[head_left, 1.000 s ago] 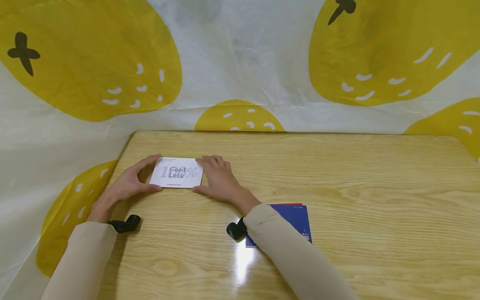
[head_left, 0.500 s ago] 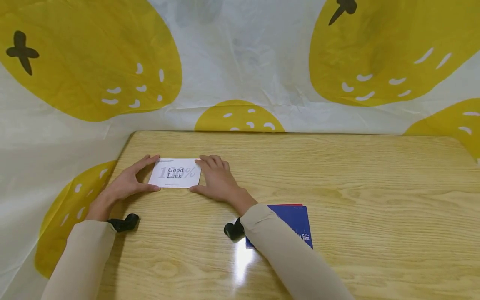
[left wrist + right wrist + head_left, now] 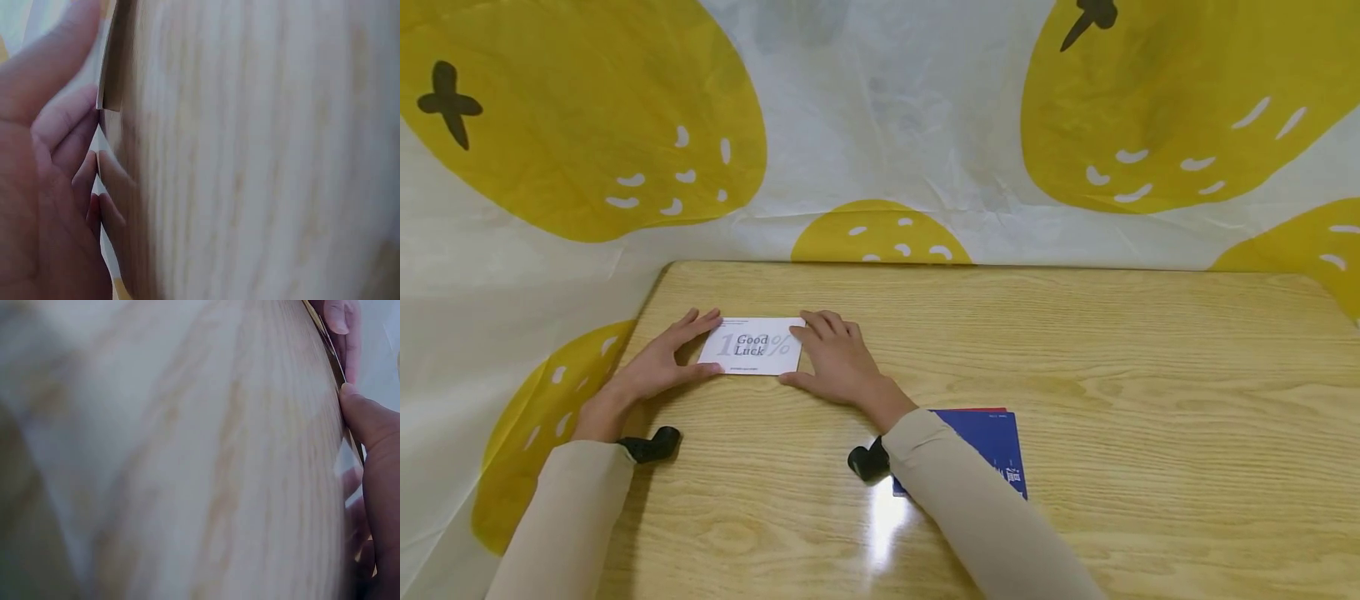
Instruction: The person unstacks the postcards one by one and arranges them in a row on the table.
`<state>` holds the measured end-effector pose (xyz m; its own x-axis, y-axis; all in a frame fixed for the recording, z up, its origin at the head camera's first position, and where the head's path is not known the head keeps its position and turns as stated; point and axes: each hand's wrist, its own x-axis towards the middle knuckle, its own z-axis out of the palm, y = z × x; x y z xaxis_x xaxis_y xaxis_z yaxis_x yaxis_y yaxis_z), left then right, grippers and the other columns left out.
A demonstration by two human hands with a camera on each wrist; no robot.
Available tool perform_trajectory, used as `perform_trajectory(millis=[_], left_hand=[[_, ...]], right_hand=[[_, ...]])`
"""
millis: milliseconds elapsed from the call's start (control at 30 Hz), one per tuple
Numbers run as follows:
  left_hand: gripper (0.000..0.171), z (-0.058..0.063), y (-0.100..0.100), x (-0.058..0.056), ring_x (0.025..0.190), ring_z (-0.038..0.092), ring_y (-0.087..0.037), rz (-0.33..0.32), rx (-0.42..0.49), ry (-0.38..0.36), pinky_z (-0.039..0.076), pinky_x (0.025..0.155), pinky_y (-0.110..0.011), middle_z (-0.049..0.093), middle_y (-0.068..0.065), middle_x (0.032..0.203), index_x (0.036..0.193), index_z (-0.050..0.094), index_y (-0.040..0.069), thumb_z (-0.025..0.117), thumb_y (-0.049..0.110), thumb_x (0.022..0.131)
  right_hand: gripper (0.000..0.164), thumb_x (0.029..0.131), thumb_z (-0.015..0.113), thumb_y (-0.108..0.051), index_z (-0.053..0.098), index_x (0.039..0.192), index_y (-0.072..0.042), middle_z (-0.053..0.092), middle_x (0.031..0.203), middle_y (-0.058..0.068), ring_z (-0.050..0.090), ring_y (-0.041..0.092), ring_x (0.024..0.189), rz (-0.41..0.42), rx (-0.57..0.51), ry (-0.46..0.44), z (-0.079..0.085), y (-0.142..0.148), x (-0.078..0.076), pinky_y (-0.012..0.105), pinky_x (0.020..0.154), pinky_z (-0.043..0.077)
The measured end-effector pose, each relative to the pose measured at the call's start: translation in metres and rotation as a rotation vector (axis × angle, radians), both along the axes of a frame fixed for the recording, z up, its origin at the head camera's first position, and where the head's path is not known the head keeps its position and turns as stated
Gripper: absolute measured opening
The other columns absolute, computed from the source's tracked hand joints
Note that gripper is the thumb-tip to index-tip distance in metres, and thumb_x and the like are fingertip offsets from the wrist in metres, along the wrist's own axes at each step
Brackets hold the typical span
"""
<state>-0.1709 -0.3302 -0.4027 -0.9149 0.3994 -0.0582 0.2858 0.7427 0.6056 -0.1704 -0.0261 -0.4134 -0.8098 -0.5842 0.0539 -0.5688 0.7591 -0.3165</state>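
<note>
A white card [image 3: 758, 357] printed "Good Luck" over a grey "100%" lies at the table's left. My left hand [image 3: 658, 362] holds its left end, the thumb on the near corner and fingertips at the far corner. At the right end my right hand [image 3: 841, 358] holds it the same way, thumb at the near corner and fingers at the far one. From the left wrist view, the card's edge [image 3: 105, 65] shows side-on just above the wood, beside the fingers. The right wrist view has the right thumb [image 3: 369, 415] against the card's edge.
A blue booklet [image 3: 985, 433] with white characters lies under the right forearm, with a red edge [image 3: 985, 409] showing behind it. The wooden table [image 3: 1150, 400] meets a white sheet with yellow fruit print [image 3: 887, 125] at the back and left.
The card has shifted slightly left with both hands. My left thumb has moved a little further onto its near corner.
</note>
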Motion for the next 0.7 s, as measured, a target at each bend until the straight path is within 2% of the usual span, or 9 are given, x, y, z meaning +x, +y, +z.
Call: perform_trajectory(millis=[400, 700], left_hand=[[0.083, -0.0049, -0.0018, 0.0014, 0.143, 0.007, -0.034, 0.014, 0.0, 0.018, 0.011, 0.108, -0.061, 0.026, -0.011, 0.155, 0.147, 0.037, 0.008, 0.079, 0.031, 0.079], [0.084, -0.0044, -0.0006, 0.0016, 0.144, 0.007, -0.033, 0.019, -0.017, 0.018, 0.01, 0.109, -0.06, 0.023, -0.011, 0.156, 0.148, 0.036, 0.008, 0.078, 0.034, 0.08]], right_hand=[[0.076, 0.088, 0.05, -0.065, 0.039, 0.147, -0.018, 0.024, 0.155, 0.005, 0.02, 0.025, 0.138, 0.009, 0.001, 0.001, -0.0004, -0.0005, 0.001, 0.044, 0.106, 0.023], [0.069, 0.092, 0.048, -0.059, 0.038, 0.147, -0.018, 0.026, 0.154, 0.001, 0.02, 0.023, 0.138, 0.01, -0.005, 0.001, -0.002, 0.0016, 0.0014, 0.043, 0.106, 0.023]])
